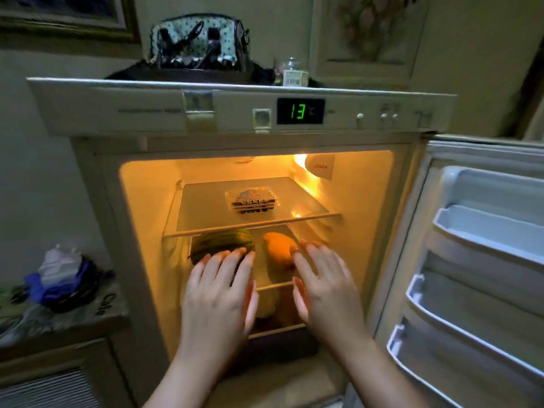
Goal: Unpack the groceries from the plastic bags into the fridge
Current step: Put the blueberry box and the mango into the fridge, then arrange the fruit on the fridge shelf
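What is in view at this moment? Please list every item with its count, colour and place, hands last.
fridge: one, cream, centre, door open to the right
temperature display: one, green digits reading 13, top panel
clear berry box: one, dark contents, upper glass shelf
striped melon: one, green, second shelf, left
orange fruit: one, second shelf, right
pale round item: one, lower level, partly hidden
door racks: several, white
patterned bag: one, pale with dark trim, on fridge top
glass jar: one, clear, fridge top
bundle of bags: white and purple, side cabinet, left
left hand: open, near melon
right hand: open, near orange fruit
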